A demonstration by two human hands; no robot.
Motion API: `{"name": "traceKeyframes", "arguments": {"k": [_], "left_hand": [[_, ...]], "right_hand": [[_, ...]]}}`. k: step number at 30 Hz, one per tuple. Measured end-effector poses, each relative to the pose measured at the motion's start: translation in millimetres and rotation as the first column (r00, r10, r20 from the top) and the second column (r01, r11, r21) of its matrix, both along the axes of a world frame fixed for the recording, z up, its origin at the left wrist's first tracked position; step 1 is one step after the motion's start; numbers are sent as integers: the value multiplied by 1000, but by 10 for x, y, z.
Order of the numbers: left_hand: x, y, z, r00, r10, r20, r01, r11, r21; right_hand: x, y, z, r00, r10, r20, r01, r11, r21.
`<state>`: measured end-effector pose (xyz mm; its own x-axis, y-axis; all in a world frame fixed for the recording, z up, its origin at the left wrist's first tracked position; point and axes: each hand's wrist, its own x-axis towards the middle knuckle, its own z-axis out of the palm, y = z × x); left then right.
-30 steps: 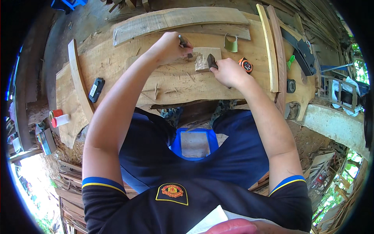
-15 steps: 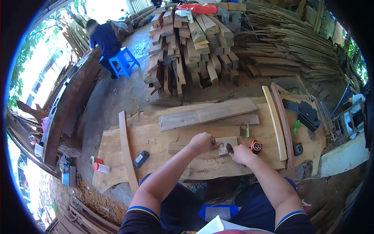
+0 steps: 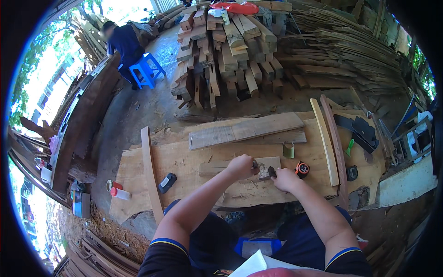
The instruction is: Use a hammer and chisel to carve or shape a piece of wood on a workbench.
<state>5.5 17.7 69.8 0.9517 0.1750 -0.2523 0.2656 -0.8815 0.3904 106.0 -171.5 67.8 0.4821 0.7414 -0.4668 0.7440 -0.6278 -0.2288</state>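
Note:
Both my hands are over a short wooden block (image 3: 214, 168) lying across the plank bench. My left hand (image 3: 241, 167) is a closed fist above the block's middle, with a small dark, rounded end poking out on its right side; the rest of what it grips is hidden. On the block's right part, next to a rough, chipped patch (image 3: 266, 170), my right hand (image 3: 286, 180) is closed round a dark tool (image 3: 272, 172). Its blunt end shows between thumb and fingers; its kind I cannot make out. Wood chips lie around the block.
Right of the block are a tape measure (image 3: 302, 170), a curved greenish piece (image 3: 288, 151) and a green-handled brush (image 3: 350, 147). Boards (image 3: 247, 131) lie behind. Leftward are a black device (image 3: 167, 183) and a red-capped jar (image 3: 121, 194). A person (image 3: 123, 44) sits by a blue stool (image 3: 147, 70).
My left hand has shifted slightly right along the block. The right hand and dark tool have barely moved, and the whole view has tilted a little.

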Motion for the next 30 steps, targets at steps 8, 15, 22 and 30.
{"name": "traceKeyframes", "arguments": {"k": [8,15,22,30], "left_hand": [[25,-170,1,995,-47,90,62,983,-172],[37,-139,-64,992,-38,124,64,975,-214],[53,-100,-146,993,-53,103,75,972,-224],[32,-94,-92,995,-65,75,80,973,-218]], "right_hand": [[-91,3,208,991,-91,-96,84,994,-74],[-99,4,249,992,-77,-100,70,995,-75],[-46,-31,52,999,26,-38,-27,1000,-13],[-61,-33,19,997,76,26,-76,997,11]]}}
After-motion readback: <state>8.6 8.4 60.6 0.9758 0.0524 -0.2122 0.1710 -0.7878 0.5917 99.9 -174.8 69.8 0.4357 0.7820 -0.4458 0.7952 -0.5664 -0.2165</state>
